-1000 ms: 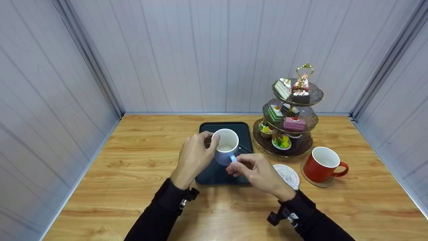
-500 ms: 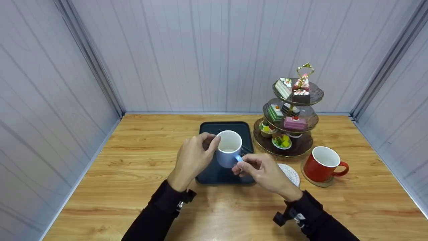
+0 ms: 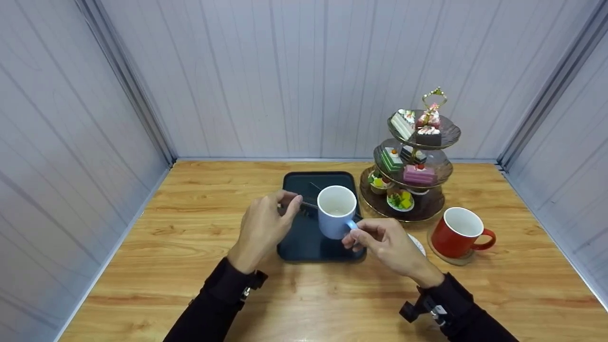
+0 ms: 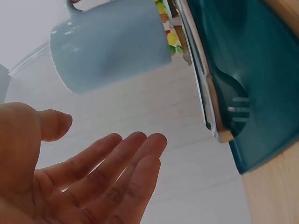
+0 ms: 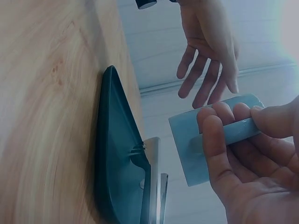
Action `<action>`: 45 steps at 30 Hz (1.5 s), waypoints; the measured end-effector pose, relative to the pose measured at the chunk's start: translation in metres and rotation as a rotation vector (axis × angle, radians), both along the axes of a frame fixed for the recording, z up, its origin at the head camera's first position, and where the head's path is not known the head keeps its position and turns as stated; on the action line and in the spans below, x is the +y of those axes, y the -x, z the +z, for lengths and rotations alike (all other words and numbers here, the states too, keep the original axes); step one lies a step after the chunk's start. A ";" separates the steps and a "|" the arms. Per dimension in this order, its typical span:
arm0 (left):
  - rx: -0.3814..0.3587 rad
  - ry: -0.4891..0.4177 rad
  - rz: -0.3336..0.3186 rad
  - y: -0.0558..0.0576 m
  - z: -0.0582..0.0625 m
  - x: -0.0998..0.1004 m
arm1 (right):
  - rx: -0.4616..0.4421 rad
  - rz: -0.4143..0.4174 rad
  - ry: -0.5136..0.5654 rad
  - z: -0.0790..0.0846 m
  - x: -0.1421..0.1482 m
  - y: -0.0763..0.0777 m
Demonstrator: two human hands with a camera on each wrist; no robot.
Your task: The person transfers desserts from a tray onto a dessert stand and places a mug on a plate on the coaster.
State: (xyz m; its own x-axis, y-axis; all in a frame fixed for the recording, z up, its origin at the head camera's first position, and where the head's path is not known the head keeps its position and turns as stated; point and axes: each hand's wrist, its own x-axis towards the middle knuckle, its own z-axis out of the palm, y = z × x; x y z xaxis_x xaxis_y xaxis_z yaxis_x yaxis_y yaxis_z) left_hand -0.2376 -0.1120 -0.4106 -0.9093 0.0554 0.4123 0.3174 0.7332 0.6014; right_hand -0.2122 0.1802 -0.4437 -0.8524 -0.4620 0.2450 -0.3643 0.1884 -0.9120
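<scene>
A light blue mug (image 3: 332, 228) with a white inside hangs upright over the dark green tray (image 3: 294, 249). My right hand (image 3: 387, 247) grips it by the handle; in the right wrist view the fingers curl round the handle (image 5: 243, 131) with the thumb on top. My left hand (image 3: 266, 225) is just left of the mug, apart from it, thumb and fingers spread with nothing between them. The left wrist view shows that left hand (image 4: 103, 182) with relaxed, extended fingers below the mug (image 4: 110, 44). A dark fork (image 4: 236, 105) and other slim cutlery lie across the tray, partly hidden by the mug.
A three-tier stand (image 3: 439, 171) with cakes and small tarts rises at the back right. A red mug (image 3: 449, 240) sits on a round coaster (image 3: 458, 261) at the right. A white patterned coaster (image 3: 418, 244) shows partly behind my right hand. Pale panels enclose the wooden table.
The blue mug has moved right in my right hand's grip. My left hand has let go of the mug's side and drawn back left, uncovering some cutlery on the tray.
</scene>
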 end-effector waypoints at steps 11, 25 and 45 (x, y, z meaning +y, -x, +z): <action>-0.069 0.010 0.046 0.000 -0.010 -0.024 | 0.034 0.005 -0.001 0.002 0.023 -0.002; -0.073 0.044 0.081 0.001 -0.027 -0.055 | 0.031 -0.051 -0.041 0.004 0.051 -0.007; -0.055 0.111 0.122 -0.009 -0.040 -0.091 | 0.052 -0.121 -0.071 0.005 0.078 -0.016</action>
State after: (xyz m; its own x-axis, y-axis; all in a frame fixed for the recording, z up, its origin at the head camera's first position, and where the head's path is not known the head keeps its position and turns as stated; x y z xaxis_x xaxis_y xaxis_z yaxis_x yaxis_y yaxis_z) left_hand -0.2283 -0.2029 -0.4508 -0.9330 -0.0138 0.3595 0.1913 0.8271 0.5284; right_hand -0.1965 0.2581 -0.4383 -0.8899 -0.3742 0.2609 -0.3815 0.2970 -0.8754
